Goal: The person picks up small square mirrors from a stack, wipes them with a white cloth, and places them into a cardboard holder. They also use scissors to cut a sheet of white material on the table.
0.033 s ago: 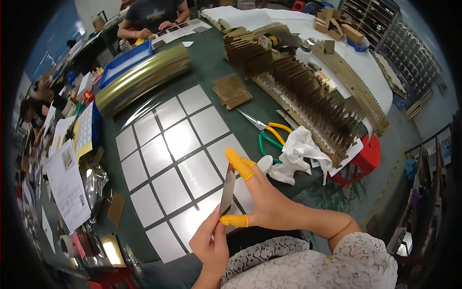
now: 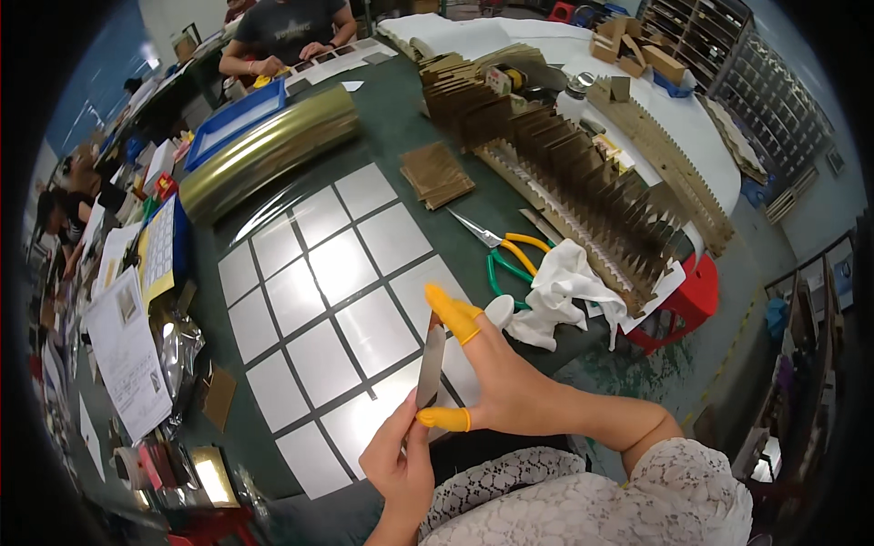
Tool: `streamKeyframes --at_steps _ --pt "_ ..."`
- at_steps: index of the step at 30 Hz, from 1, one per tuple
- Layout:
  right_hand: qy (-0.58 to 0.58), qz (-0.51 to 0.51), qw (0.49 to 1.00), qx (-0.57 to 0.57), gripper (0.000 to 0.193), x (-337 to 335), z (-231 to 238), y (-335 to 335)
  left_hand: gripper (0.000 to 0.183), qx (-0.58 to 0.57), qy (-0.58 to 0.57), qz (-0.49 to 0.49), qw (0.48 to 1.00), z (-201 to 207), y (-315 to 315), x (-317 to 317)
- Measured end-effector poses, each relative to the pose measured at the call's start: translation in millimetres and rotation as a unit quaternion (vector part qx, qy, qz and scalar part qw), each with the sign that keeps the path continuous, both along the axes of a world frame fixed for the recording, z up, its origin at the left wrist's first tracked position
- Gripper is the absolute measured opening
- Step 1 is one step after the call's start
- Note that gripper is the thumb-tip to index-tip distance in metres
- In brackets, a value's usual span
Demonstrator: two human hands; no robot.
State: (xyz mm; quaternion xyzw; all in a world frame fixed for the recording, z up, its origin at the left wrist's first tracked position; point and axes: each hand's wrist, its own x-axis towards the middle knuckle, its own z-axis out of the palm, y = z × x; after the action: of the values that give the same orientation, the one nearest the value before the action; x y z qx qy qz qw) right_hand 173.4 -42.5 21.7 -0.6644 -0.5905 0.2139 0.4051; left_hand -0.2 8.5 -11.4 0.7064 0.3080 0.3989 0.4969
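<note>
I hold a thin square plate (image 2: 430, 369) edge-on above the near edge of the dark green table (image 2: 401, 127). My right hand (image 2: 510, 391), with yellow finger cots on thumb and forefinger, pinches it from the right. My left hand (image 2: 401, 469) grips its lower end from below. Under and beyond the plate, several silvery square sheets (image 2: 337, 273) lie in a grid on the table.
A gold roll (image 2: 269, 150) lies at the far left. Green and yellow scissors (image 2: 505, 255) and a white cloth (image 2: 560, 291) sit right of the grid. A brown card stack (image 2: 437, 173), card rack (image 2: 592, 200), red stool (image 2: 683, 300), papers (image 2: 123, 346). Another person (image 2: 287, 36) works opposite.
</note>
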Motion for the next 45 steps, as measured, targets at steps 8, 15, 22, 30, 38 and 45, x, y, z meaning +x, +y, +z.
streamKeyframes --at_steps 8,15,22,30,38,45 --pt "-0.094 -0.132 0.978 0.135 0.1 94.5 51.9 36.6 0.039 0.023 -0.043 -0.037 0.998 7.5 13.5 -0.2" --pt "-0.185 -0.217 0.952 0.111 0.096 242.8 58.5 124.0 0.035 -0.04 -0.047 0.037 0.997 4.7 24.5 -14.2" --pt "-0.278 -0.29 0.915 -0.028 0.092 284.8 39.8 156.5 0.035 -0.047 -0.041 0.065 0.996 4.4 35.0 -25.8" --pt "-0.326 -0.318 0.871 -0.183 0.106 280.9 32.1 153.9 0.031 -0.064 -0.043 0.074 0.994 0.4 42.6 -29.4" --pt "-0.385 -0.329 0.839 -0.199 0.09 267.7 23.3 148.1 0.027 -0.068 -0.036 0.078 0.994 -1.4 45.4 -29.2" --pt "-0.385 -0.329 0.838 -0.203 0.094 265.5 23.2 149.2 0.027 -0.061 -0.04 0.077 0.994 -2.7 45.7 -29.4"
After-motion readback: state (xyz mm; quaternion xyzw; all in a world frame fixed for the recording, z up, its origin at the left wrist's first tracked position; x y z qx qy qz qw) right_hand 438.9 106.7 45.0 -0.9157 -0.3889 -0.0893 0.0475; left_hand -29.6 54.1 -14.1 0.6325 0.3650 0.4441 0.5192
